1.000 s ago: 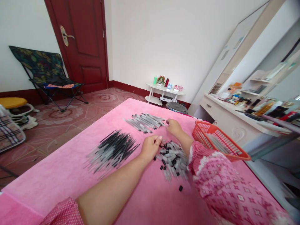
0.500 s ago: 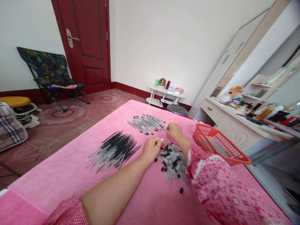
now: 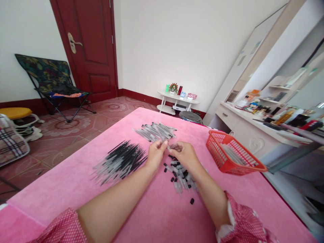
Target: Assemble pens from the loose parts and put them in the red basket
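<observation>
My left hand (image 3: pixel 156 154) is closed in a pinch at the middle of the pink-covered table; whatever its fingertips hold is too small to make out. Fingertips nearly meeting it, my right hand (image 3: pixel 185 154) is closed on a clear pen barrel (image 3: pixel 169 147), mostly hidden by the fingers. Just beyond both hands lies a pile of clear pen barrels (image 3: pixel 158 130) with dark ends. Black-and-clear pen refills (image 3: pixel 121 162) are heaped to the left. Under and in front of my right hand spread clear pen caps (image 3: pixel 182 177) and small black plugs (image 3: pixel 192 201).
An orange plastic basket (image 3: pixel 235 152) with clear pen parts in it stands at the table's right side. Beyond it is a white dresser (image 3: pixel 243 125) crowded with bottles. A folding chair (image 3: pixel 50 77) and a low white stand (image 3: pixel 177 96) are farther back.
My right hand has come back from the edge of the barrel pile toward my left hand, bringing a pen barrel. My left hand has shifted slightly up and left. The view has turned a little.
</observation>
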The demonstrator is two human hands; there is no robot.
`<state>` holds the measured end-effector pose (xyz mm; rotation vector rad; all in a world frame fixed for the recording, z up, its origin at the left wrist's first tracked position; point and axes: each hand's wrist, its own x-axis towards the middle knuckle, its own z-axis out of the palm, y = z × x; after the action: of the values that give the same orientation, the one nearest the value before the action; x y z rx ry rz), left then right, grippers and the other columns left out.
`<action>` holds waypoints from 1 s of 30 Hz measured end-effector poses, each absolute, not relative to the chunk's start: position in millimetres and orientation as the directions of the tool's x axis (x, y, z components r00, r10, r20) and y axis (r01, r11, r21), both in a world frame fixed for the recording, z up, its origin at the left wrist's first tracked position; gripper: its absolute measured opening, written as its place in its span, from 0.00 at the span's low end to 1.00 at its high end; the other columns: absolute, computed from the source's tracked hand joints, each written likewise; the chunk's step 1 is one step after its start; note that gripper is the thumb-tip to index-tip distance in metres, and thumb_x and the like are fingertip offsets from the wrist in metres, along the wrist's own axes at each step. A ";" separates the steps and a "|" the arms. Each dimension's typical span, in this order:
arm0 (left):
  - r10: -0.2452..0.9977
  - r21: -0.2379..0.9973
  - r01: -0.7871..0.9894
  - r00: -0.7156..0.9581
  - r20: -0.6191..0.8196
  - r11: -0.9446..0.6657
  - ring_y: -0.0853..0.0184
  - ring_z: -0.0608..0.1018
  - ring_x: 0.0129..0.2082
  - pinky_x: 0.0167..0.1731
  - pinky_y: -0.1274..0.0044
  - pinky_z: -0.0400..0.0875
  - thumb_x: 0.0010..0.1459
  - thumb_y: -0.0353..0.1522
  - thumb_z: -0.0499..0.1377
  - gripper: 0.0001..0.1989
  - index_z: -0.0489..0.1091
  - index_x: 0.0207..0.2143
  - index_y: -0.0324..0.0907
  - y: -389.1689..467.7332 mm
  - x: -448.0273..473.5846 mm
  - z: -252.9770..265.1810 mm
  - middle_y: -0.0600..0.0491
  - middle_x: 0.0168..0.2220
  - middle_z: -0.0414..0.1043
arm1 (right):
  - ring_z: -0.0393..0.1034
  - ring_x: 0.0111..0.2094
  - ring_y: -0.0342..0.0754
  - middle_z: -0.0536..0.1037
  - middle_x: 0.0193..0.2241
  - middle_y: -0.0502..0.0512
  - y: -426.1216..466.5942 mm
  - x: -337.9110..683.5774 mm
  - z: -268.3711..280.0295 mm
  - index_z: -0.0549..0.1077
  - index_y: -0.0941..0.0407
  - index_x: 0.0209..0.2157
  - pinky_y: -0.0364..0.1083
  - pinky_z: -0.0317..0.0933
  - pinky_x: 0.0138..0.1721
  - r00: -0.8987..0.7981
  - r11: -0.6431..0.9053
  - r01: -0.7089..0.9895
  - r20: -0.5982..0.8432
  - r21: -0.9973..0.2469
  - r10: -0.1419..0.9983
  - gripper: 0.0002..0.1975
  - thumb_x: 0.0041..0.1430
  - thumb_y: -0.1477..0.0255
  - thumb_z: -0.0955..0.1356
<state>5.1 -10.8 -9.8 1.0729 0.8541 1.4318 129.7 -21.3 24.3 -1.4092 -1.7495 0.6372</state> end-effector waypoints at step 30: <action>0.735 0.866 -0.358 0.678 -0.017 0.350 0.80 0.52 0.12 0.13 0.84 0.44 0.50 0.47 0.56 0.20 0.65 0.27 0.37 -33.7 13.8 7.2 0.62 0.15 0.50 | 0.55 0.18 0.37 0.73 0.24 0.50 -32.0 177.2 85.9 0.68 0.55 0.28 0.38 0.46 0.17 0.286 0.370 -0.192 0.309 -0.909 0.907 0.13 0.45 0.61 0.69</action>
<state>13.8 -33.7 7.2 0.9773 0.4448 0.7386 177.2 -32.0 85.9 -0.8899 -1.0007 0.8809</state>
